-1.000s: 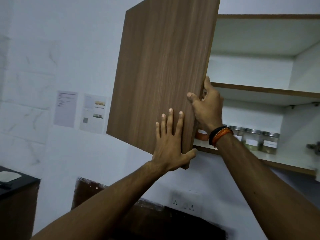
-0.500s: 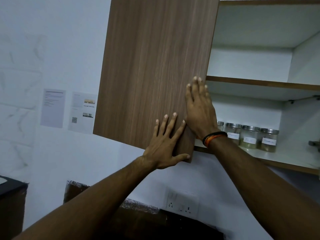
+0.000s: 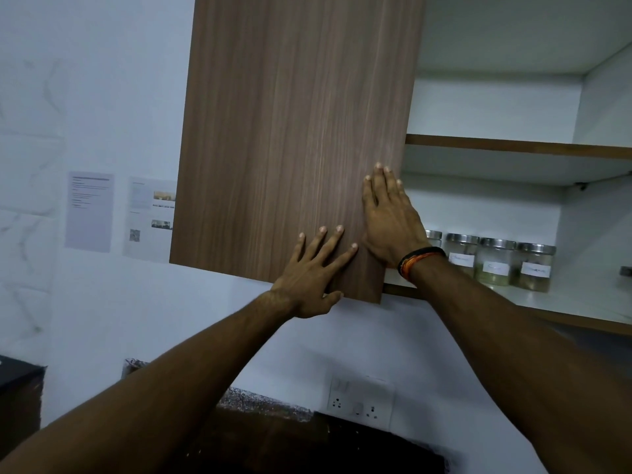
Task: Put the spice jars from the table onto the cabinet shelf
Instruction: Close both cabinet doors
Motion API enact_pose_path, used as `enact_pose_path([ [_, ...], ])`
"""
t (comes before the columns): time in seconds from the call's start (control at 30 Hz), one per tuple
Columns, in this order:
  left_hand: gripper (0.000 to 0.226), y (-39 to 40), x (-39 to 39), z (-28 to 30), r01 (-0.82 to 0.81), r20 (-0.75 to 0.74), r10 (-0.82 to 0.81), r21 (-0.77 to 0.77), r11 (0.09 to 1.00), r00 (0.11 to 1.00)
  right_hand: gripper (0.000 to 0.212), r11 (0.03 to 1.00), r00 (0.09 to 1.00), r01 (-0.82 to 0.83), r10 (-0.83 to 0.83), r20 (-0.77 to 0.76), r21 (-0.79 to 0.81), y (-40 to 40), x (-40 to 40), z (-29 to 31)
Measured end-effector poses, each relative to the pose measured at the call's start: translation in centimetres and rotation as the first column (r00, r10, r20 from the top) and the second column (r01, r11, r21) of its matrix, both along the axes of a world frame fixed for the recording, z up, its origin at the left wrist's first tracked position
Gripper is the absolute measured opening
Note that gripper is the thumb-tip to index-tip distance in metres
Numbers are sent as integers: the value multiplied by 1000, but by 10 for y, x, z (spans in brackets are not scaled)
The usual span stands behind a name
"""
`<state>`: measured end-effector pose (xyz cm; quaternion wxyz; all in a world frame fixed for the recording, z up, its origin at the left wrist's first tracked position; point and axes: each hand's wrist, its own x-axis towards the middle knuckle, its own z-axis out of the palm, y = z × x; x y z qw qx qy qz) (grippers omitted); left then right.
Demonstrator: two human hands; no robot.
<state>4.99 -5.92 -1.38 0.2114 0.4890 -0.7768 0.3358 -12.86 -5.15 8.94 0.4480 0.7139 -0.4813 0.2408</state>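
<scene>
Door (image 3: 290,138) swung further shut; both hands flat, open, near its free edge.

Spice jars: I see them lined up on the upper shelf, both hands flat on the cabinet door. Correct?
Not quite. The head view shows the spice jars on the bottom shelf, not the upper one. The left hand and right hand do lie flat on the cabinet door.

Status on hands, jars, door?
Left hand and right hand flat on cabinet door, empty. Spice jars on lower shelf. Door half open.
</scene>
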Motion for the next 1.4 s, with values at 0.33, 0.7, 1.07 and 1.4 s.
enact_pose_path([
  [0.33,98,-15,-3,-6,-25,11,26,-46,999,1000,92,1000,1000,22,-22,14,19,-17,3,-4],
  [0.7,104,1,-11,5,-9,-51,16,125,992,999,76,988,999,-39,35,32,147,8,-3,6],
  [1.07,90,36,-61,0,186,-156,-159,179,966,975,51,990,972,-85,57,227,114,75,-56,-12],
  [1.4,52,81,-161,19,628,-213,-592,184,757,777,25,977,938,209,-189,292,-39,163,-161,-13],
])
